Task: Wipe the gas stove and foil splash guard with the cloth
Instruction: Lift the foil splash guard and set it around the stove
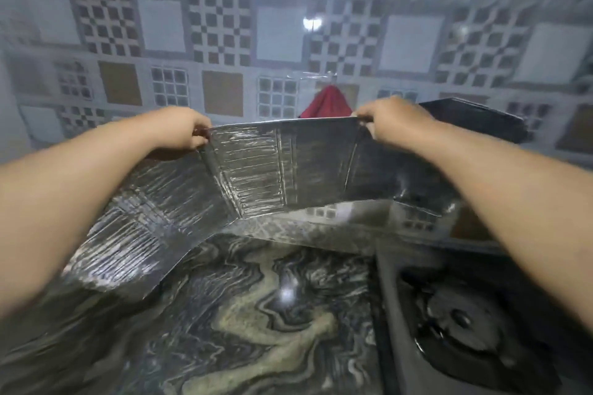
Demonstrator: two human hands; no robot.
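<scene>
The folding foil splash guard (pixel 282 167) stands on the marble counter, its silver panels bent in a curve. My left hand (pixel 183 131) pinches the top edge of the middle panel at its left corner. My right hand (pixel 391 125) pinches the same panel's top edge at its right corner. The gas stove (pixel 465 327) sits at the lower right, one black burner visible, partly behind my right forearm. A red cloth (pixel 325 104) hangs on the wall behind the guard, with only its upper part showing.
The black and cream marble counter (pixel 256 314) fills the foreground. A patterned tiled wall (pixel 221 32) rises behind. A dark panel (pixel 475 119) of the guard extends at the right behind my right hand.
</scene>
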